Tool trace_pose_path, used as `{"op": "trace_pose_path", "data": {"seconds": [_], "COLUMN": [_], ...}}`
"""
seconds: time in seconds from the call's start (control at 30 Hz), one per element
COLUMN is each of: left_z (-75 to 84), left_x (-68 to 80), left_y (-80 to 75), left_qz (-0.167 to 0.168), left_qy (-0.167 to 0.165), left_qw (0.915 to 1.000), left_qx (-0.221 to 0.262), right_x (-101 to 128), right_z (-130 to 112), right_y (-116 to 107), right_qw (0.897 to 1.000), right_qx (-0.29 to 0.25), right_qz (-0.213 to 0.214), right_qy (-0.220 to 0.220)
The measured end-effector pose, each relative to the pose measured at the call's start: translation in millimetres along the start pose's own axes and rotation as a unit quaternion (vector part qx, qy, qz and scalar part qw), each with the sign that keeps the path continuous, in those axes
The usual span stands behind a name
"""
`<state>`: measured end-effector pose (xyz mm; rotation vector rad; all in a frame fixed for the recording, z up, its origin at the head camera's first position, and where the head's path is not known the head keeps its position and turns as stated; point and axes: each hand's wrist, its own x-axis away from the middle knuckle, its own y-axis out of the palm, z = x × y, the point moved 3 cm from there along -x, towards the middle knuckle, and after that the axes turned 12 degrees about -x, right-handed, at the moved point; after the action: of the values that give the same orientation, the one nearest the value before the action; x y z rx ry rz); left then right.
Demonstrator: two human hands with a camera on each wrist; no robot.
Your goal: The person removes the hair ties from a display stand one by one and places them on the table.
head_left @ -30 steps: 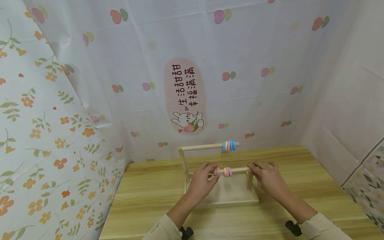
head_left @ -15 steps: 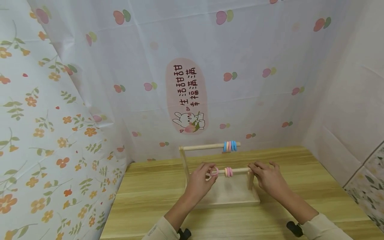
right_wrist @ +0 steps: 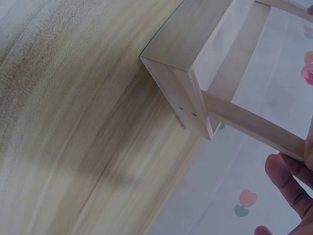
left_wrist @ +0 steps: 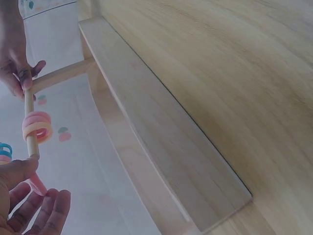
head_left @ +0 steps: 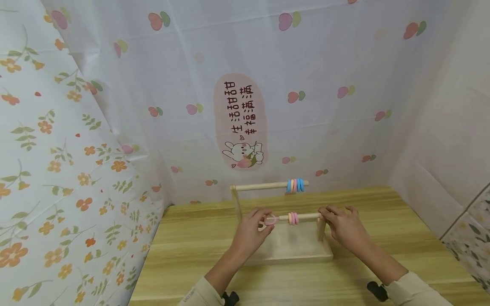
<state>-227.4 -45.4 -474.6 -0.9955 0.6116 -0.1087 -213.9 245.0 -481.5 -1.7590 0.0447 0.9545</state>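
Note:
In the head view, my left hand point(head_left: 249, 233) pinches a pink ring point(head_left: 270, 219) between thumb and fingers at the free left end of the lower wooden rod point(head_left: 306, 216). Whether the rod's tip is inside that ring I cannot tell. Farther right on the same rod sit several rings point(head_left: 293, 218), pink and pale orange. My right hand point(head_left: 346, 227) grips the rod's right end where it meets the short post point(head_left: 320, 231). The left wrist view shows the held pink ring point(left_wrist: 38, 185) under the thumb, partly covered by the hand.
Behind, a higher rod point(head_left: 260, 186) of the same wooden stand carries several blue, pink and pale orange rings point(head_left: 295, 185). The stand's base point(head_left: 291, 258) rests on the wood-grain table point(head_left: 183, 238). Patterned cloth point(head_left: 325, 127) hangs behind and at the sides.
My left hand has drawn the pink ring leftward along the rod to its free end, and the ring has turned to show its opening. My right hand has kept its grip.

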Motion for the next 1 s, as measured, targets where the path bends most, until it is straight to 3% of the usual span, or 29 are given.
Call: {"op": "trace_pose_path", "data": {"seconds": [0.17,0.63,1.0], "left_z": [-2.9,-9.9,-17.1], "left_x": [5.1,24.0,38.5], "left_y": [-3.2,-4.1,-7.4], "left_qz": [-0.010,-0.019,-0.040], "left_qy": [-0.009,0.008,0.003], "left_qw": [0.9998,0.9987,0.9987], "left_qx": [-0.011,-0.048,-0.031], "right_x": [0,3,2], "right_z": [1,3,1], "right_y": [-2,-1,-1], "right_qw": [1.000,1.000,1.000], "right_qx": [-0.005,-0.001,-0.012], "right_qz": [0.004,0.002,-0.005], "right_qy": [-0.006,-0.018,-0.011]}}
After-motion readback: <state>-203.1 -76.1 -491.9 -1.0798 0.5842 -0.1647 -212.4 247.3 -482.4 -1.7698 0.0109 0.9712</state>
